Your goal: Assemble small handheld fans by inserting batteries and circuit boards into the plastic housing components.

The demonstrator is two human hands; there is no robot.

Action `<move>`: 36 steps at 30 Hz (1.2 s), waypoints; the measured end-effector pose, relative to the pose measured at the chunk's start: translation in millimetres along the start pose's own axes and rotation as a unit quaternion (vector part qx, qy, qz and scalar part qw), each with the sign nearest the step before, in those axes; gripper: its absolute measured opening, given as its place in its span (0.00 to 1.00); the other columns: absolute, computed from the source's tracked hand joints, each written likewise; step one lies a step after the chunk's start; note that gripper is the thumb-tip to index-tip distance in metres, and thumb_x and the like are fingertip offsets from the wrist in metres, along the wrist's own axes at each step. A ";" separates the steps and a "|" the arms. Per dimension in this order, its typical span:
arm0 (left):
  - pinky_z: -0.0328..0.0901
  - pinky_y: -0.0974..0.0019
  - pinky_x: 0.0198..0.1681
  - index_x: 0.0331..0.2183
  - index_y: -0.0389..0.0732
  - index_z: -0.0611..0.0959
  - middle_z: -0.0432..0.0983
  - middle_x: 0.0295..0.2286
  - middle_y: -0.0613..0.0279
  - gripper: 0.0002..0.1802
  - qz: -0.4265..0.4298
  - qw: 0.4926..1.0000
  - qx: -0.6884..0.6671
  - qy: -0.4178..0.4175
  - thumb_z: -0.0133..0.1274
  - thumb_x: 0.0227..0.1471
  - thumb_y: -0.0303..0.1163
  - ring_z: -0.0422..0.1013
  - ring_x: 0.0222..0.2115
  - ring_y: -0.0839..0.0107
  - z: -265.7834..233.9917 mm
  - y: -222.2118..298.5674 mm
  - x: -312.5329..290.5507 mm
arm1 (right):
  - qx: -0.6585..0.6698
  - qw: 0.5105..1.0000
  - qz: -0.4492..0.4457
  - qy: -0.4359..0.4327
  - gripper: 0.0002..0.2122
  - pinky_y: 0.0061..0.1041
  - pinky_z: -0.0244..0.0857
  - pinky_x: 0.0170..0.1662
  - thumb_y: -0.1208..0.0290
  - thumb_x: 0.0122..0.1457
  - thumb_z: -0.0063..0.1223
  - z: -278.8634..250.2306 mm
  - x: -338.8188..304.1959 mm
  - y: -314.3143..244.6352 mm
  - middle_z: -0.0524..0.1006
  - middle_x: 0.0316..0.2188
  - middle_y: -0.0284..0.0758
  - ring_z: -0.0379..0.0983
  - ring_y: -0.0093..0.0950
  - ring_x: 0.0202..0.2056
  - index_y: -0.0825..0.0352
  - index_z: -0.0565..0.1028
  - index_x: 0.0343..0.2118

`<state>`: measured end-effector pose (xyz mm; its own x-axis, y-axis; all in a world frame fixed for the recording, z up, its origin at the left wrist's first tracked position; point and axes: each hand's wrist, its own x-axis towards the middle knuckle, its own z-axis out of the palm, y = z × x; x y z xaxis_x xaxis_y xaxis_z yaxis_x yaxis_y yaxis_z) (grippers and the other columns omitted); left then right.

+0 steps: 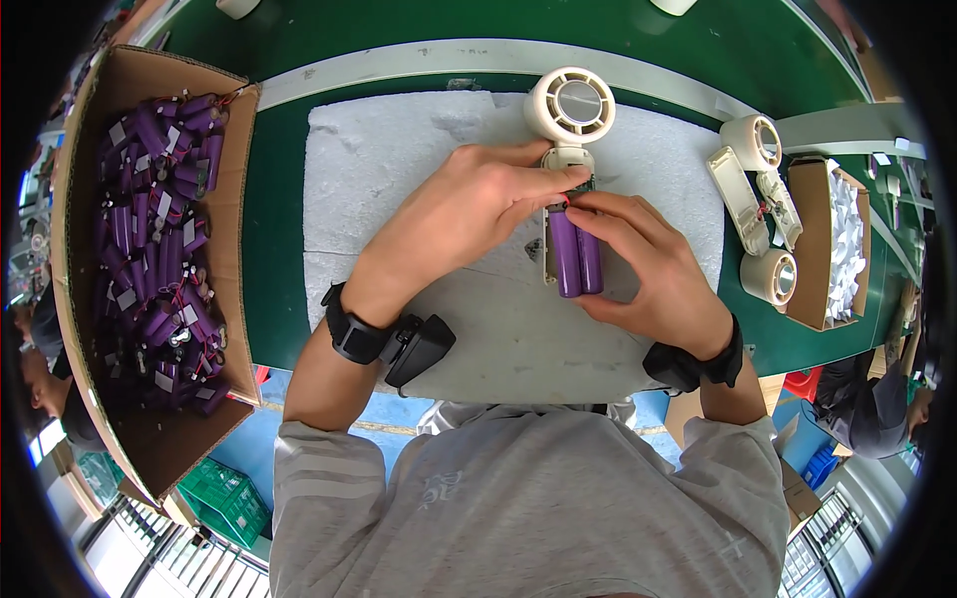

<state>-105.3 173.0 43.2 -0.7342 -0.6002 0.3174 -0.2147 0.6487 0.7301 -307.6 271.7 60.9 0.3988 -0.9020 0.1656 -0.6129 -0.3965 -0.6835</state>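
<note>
A cream handheld fan (541, 108) lies with its round head at the far side and its open handle toward me, on a white foam sheet (399, 135). My left hand (469, 209) is closed about the fan's neck, thumb pressed near a small green circuit board (586, 184). A purple battery pack (566, 254) of two side-by-side cells sits over the handle. My right hand (658, 269) grips this pack, its fingertips at the red wire by the upper end and its thumb at the lower end. The fingers partly hide the wires and board.
To the left stands a cardboard box (249, 239) holding many purple battery packs (164, 249). At the right lie opened cream fan parts (738, 199) and another fan head (768, 276). Beyond them is a small carton (815, 249) of white pieces (845, 239). A pale rail crosses the green table's far side.
</note>
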 end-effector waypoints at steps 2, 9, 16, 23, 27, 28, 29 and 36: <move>0.72 0.61 0.35 0.44 0.43 0.82 0.77 0.42 0.48 0.20 0.012 1.000 -0.015 0.007 0.57 0.46 0.21 0.77 0.35 0.52 0.9 -1.3 0.1 | 0.018 1.000 0.020 0.010 0.32 0.31 0.69 0.47 0.79 0.32 0.69 0.1 0.9 -4.3 0.71 0.51 0.40 0.71 0.35 0.46 0.66 0.73 0.47; 0.73 0.62 0.36 0.44 0.43 0.82 0.77 0.41 0.48 0.19 -0.005 1.000 -0.013 0.004 0.57 0.47 0.21 0.77 0.36 0.53 0.3 0.9 0.4 | 0.006 0.999 0.015 0.041 0.25 0.31 0.71 0.46 0.80 0.33 0.69 6.0 -6.1 -4.6 0.71 0.51 0.41 0.72 0.37 0.45 0.68 0.77 0.41; 0.72 0.63 0.34 0.43 0.44 0.83 0.79 0.39 0.51 0.17 0.010 1.000 -0.013 0.021 0.58 0.48 0.22 0.77 0.34 0.55 4.6 -5.9 0.4 | -0.075 0.994 -0.010 0.075 0.22 0.31 0.73 0.43 0.79 0.32 0.70 11.6 -7.4 -5.2 0.72 0.51 0.42 0.75 0.37 0.42 0.68 0.78 0.36; 0.70 0.63 0.35 0.42 0.43 0.84 0.79 0.35 0.50 0.20 -0.090 0.992 -0.073 -0.045 0.64 0.42 0.31 0.75 0.27 0.57 -9.3 8.9 2.6 | -0.032 0.993 0.070 0.085 0.23 0.31 0.72 0.43 0.80 0.32 0.70 17.0 -5.7 -11.2 0.70 0.52 0.40 0.74 0.36 0.42 0.66 0.77 0.37; 0.70 0.65 0.32 0.42 0.43 0.84 0.80 0.34 0.54 0.25 -0.096 0.990 -0.084 -0.066 0.68 0.36 0.33 0.73 0.24 0.61 -11.0 7.8 4.9 | 0.013 0.991 0.094 0.094 0.29 0.31 0.71 0.44 0.81 0.33 0.70 19.8 -0.1 -8.7 0.67 0.50 0.37 0.72 0.35 0.43 0.63 0.74 0.43; 0.69 0.65 0.32 0.42 0.43 0.84 0.80 0.34 0.55 0.26 -0.092 0.991 -0.083 -0.060 0.69 0.35 0.33 0.73 0.24 0.62 -9.5 5.6 4.3 | 0.012 0.991 0.094 0.094 0.29 0.31 0.71 0.44 0.81 0.33 0.70 18.9 1.5 -9.8 0.67 0.50 0.37 0.72 0.35 0.43 0.63 0.74 0.43; 0.69 0.65 0.32 0.42 0.43 0.84 0.80 0.34 0.56 0.26 -0.087 0.992 -0.081 -0.053 0.69 0.34 0.32 0.73 0.23 0.63 -8.0 3.6 3.6 | 0.013 0.990 0.107 0.086 0.30 0.31 0.71 0.44 0.81 0.33 0.70 17.1 3.7 -11.7 0.67 0.50 0.37 0.72 0.35 0.44 0.62 0.73 0.45; 0.68 0.65 0.31 0.42 0.43 0.84 0.80 0.34 0.55 0.27 -0.132 0.984 -0.100 -0.063 0.69 0.33 0.31 0.73 0.23 0.64 -11.6 10.2 6.0 | 0.007 0.994 0.083 0.064 0.35 0.30 0.70 0.44 0.80 0.32 0.71 9.2 8.1 -7.1 0.66 0.49 0.37 0.70 0.34 0.45 0.61 0.70 0.50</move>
<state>-104.3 170.5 59.5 -0.7460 -0.6652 0.0326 -0.2872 0.3654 0.8854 -293.7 268.8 60.6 0.2010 -0.9698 0.1382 -0.6538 -0.2379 -0.7183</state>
